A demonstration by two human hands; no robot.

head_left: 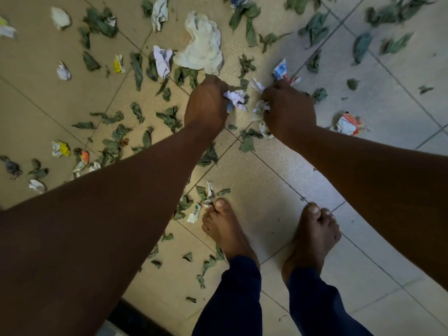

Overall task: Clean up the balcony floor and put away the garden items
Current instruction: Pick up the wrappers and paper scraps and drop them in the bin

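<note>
Holding crumpled paper (236,99), the left hand (206,105) has its grip curled tight around it. The right hand (289,106) grips more paper scraps (261,107). Just past both grips lies a white cloth (201,44). Green leaves (169,117) and paper bits cover the tiled floor (278,226) all around.

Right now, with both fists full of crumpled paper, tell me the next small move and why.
Probably reach the right hand to the crumpled orange-and-white wrapper on the pale tile beside it. Both hands, the left hand too, already grip crumpled paper scraps, no bin is in view, and that wrapper looks like the nearest loose piece to the right hand.
</note>
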